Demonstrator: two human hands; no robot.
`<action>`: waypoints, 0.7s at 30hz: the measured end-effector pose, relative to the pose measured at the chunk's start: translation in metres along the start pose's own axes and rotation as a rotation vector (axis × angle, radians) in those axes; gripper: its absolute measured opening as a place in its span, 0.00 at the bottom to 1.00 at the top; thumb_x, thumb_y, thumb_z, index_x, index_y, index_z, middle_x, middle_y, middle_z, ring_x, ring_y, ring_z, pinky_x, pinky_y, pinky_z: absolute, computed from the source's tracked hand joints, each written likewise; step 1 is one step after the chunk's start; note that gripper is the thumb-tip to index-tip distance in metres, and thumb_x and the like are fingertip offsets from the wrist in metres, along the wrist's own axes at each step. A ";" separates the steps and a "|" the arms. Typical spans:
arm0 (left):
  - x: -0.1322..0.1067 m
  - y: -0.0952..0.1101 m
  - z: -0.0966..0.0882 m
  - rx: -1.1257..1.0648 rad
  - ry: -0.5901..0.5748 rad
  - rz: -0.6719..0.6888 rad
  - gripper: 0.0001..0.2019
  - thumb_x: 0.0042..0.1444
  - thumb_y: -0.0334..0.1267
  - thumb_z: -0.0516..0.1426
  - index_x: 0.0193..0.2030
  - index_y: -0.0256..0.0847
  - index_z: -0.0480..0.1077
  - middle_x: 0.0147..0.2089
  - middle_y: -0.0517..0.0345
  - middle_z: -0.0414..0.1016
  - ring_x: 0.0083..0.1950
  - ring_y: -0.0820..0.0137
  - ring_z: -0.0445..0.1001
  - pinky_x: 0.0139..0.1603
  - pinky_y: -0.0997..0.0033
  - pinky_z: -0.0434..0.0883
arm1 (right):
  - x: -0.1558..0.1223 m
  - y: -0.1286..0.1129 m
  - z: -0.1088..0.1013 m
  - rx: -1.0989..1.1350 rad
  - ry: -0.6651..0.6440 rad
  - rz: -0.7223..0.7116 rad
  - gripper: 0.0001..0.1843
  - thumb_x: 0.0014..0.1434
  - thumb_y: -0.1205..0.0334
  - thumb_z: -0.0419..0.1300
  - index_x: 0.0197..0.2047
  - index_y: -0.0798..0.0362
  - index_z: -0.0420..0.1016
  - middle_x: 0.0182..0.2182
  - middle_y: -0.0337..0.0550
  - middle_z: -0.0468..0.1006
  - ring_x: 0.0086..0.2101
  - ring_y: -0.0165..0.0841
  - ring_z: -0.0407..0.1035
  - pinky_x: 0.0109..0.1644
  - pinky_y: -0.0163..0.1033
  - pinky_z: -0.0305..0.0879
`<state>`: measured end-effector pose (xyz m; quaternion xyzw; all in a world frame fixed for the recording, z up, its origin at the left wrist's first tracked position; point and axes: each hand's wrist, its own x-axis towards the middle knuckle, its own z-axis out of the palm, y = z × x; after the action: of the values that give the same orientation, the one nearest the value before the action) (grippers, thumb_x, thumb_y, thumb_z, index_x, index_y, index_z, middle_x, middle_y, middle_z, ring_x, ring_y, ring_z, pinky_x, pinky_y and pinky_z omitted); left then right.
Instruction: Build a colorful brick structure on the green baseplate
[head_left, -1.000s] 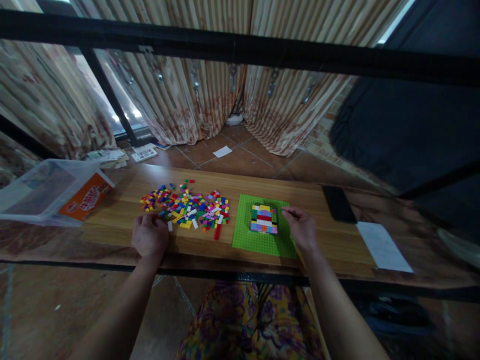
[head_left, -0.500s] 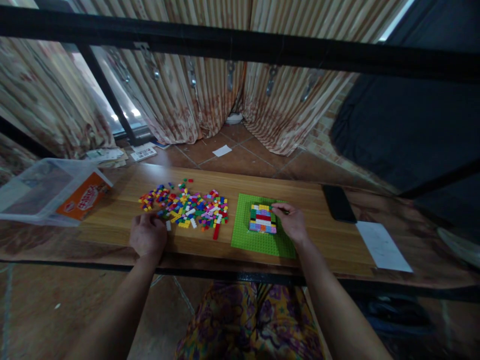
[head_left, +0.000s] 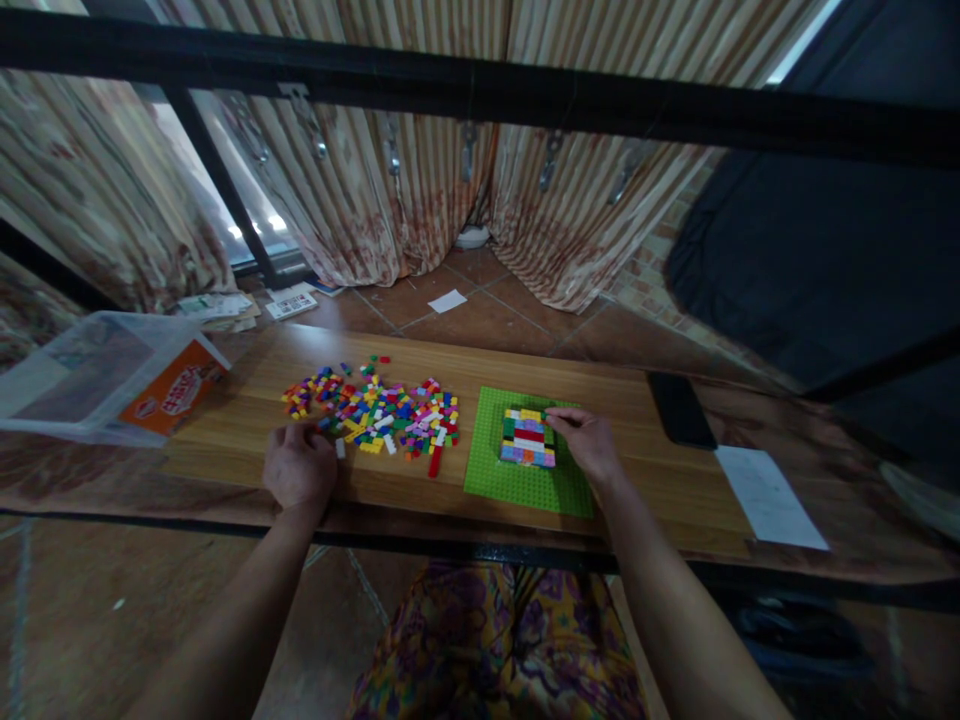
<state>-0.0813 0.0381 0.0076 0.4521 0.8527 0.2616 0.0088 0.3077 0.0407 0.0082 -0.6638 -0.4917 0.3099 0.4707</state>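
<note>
A small block-built structure of toy building bricks, with yellow, white, red, lavender and pink pieces, stands on a green studded baseplate. My right hand reaches in from the right, thumb and fingers pinched at the structure's far right corner on what looks like a small green brick. Curled on the wooden board, my left hand rests against the near left side of a loose brick pile. Its fingertips are hidden, so anything inside it cannot be seen.
A clear plastic bin with an orange label stands at the left. To the right lie a black phone and a white paper sheet. A long red brick lies between pile and baseplate. A dark metal bar crosses above.
The whole view has shifted slightly. Both hands keep nearly the same places, the right one still at the structure's far right corner.
</note>
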 end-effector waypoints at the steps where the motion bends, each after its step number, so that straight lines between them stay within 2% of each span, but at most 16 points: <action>1: 0.000 0.000 0.000 0.006 0.000 0.006 0.14 0.57 0.38 0.51 0.45 0.41 0.75 0.51 0.48 0.73 0.48 0.58 0.72 0.45 0.62 0.69 | 0.001 0.000 -0.001 -0.004 -0.007 0.000 0.14 0.46 0.50 0.66 0.32 0.51 0.83 0.34 0.46 0.84 0.37 0.39 0.76 0.49 0.48 0.68; 8: 0.000 0.000 -0.001 0.006 -0.019 0.005 0.14 0.57 0.37 0.51 0.45 0.41 0.75 0.52 0.47 0.72 0.49 0.57 0.72 0.46 0.62 0.70 | 0.003 0.000 -0.002 -0.029 -0.035 -0.009 0.13 0.47 0.53 0.65 0.32 0.52 0.83 0.34 0.47 0.84 0.37 0.39 0.76 0.50 0.49 0.68; 14: 0.001 -0.002 0.000 0.003 -0.023 0.013 0.14 0.57 0.37 0.51 0.45 0.42 0.75 0.51 0.47 0.72 0.48 0.57 0.72 0.45 0.62 0.69 | 0.005 0.001 -0.004 -0.039 -0.069 -0.021 0.13 0.47 0.51 0.65 0.32 0.51 0.83 0.34 0.45 0.84 0.37 0.39 0.76 0.49 0.48 0.68; 18: 0.001 -0.002 0.001 -0.005 -0.007 0.021 0.14 0.57 0.37 0.51 0.46 0.41 0.74 0.51 0.46 0.72 0.49 0.58 0.71 0.46 0.62 0.68 | 0.004 0.007 -0.005 -0.014 -0.085 -0.029 0.15 0.48 0.51 0.65 0.35 0.50 0.82 0.37 0.44 0.83 0.40 0.38 0.76 0.52 0.49 0.67; 21: 0.000 -0.002 0.002 -0.009 0.003 0.026 0.14 0.57 0.37 0.51 0.45 0.41 0.75 0.50 0.46 0.72 0.48 0.58 0.71 0.44 0.63 0.68 | -0.001 0.013 -0.005 0.041 -0.042 -0.044 0.18 0.48 0.51 0.66 0.40 0.51 0.81 0.38 0.45 0.83 0.41 0.38 0.75 0.52 0.49 0.68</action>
<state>-0.0830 0.0381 0.0051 0.4627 0.8456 0.2662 0.0064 0.3163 0.0374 -0.0020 -0.6365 -0.5095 0.3234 0.4802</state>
